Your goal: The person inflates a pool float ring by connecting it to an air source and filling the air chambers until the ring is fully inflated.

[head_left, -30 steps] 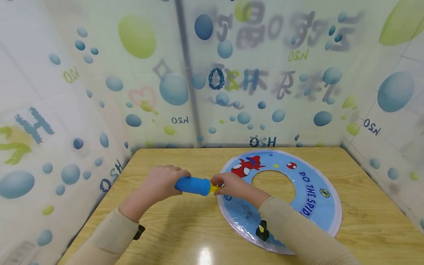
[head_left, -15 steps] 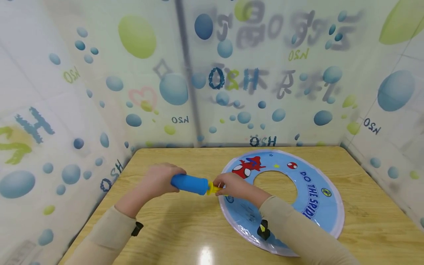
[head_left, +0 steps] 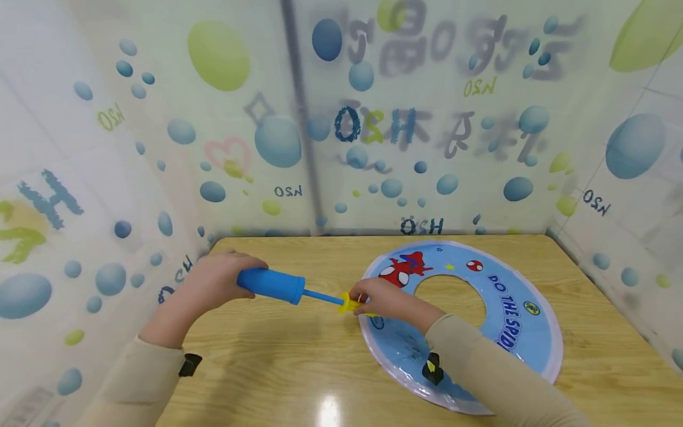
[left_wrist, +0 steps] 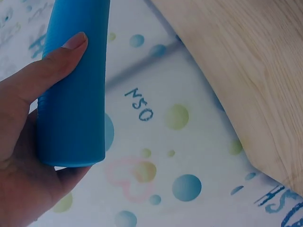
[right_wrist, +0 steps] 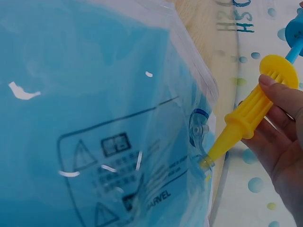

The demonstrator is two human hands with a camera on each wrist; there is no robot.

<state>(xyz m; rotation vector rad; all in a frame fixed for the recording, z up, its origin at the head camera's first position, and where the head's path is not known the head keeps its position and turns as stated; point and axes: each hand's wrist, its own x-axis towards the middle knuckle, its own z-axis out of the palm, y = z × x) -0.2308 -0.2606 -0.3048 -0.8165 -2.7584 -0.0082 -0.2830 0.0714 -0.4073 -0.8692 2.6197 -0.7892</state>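
A hand pump has a blue barrel (head_left: 274,286) and a yellow nozzle piece (right_wrist: 248,111), joined by a bare blue rod (head_left: 324,296). My left hand (head_left: 213,281) grips the barrel near its outer end, thumb along its side in the left wrist view. The yellow piece is held by my right hand (head_left: 392,301), between thumb and fingers. In the right wrist view, its tapered tip sits in the clear valve (right_wrist: 204,163) of an inflatable swim ring (head_left: 520,296). The ring is light blue with a red cartoon figure and lies on the table, partly behind my right arm.
The wooden table (head_left: 288,362) meets a patterned curtain (head_left: 459,196) at its back edge, and similar curtain hangs on both sides. Dark wrist mounts (head_left: 190,364) show on my sleeves.
My left hand has drawn the blue barrel leftward and slightly up, away from the yellow piece, so the rod now shows. My right hand has shifted slightly right along with the ring.
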